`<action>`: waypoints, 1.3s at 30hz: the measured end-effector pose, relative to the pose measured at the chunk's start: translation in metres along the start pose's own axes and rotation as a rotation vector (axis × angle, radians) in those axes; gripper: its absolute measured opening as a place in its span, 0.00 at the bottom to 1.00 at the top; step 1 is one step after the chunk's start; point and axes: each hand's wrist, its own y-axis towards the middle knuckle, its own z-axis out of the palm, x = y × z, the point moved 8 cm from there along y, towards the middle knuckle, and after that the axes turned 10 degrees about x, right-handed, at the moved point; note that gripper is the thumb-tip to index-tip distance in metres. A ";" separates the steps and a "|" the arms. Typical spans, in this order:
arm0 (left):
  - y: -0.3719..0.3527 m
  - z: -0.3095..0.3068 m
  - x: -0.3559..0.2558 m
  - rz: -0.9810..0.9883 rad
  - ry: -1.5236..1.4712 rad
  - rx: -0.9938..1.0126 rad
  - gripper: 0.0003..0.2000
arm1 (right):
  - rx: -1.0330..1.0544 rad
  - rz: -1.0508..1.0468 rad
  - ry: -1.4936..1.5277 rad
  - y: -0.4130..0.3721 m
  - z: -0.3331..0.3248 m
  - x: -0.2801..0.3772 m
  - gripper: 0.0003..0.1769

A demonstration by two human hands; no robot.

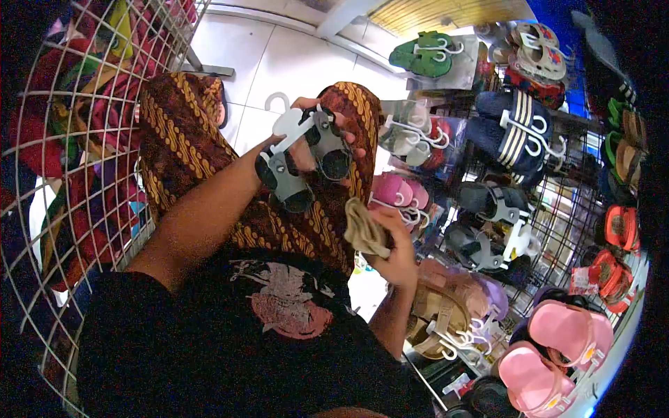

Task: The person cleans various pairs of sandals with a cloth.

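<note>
My left hand (304,155) is closed around a pair of grey and black sandals (327,148) on a white plastic hanger (291,134). They are held up over my lap, with the hanger's hook pointing away from me. My fingers show along the far side of the sandals. In my right hand (397,252), lower and to the right, is a crumpled olive-beige cloth (365,228). It is gripped between thumb and fingers, a little apart from the sandals.
At the right, a black wire rack (557,230) carries hanging footwear: green sandals (426,54), navy striped slides (507,129), other grey sandals (481,245) and pink clogs (568,334). A white wire grid (66,139) with colourful fabrics stands close on my left. White tiles (237,49) lie ahead.
</note>
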 end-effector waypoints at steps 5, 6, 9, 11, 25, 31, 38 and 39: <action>0.008 0.015 0.009 -0.058 -0.146 0.068 0.26 | -0.153 0.008 -0.005 0.017 0.005 0.029 0.35; 0.008 -0.002 0.003 0.039 0.073 -0.001 0.26 | -0.103 0.082 -0.113 0.024 0.013 0.024 0.35; 0.010 0.003 0.004 0.035 -0.024 0.003 0.26 | -0.072 0.154 -0.092 0.033 0.011 0.021 0.36; 0.009 0.004 0.006 0.054 -0.070 0.036 0.26 | -0.162 0.118 0.000 0.026 0.003 0.018 0.36; -0.001 0.005 0.065 -0.517 0.909 -0.148 0.30 | -0.422 0.255 0.218 -0.046 -0.035 -0.053 0.28; 0.008 -0.007 0.084 -0.490 0.367 -0.146 0.39 | -0.456 0.287 0.038 -0.043 -0.030 -0.014 0.23; 0.000 0.009 0.079 -0.585 0.553 -0.119 0.37 | -0.328 0.322 -0.334 -0.026 -0.011 0.022 0.34; -0.001 0.012 0.079 -0.596 0.590 -0.108 0.37 | -0.326 0.295 -0.358 -0.023 -0.010 0.024 0.34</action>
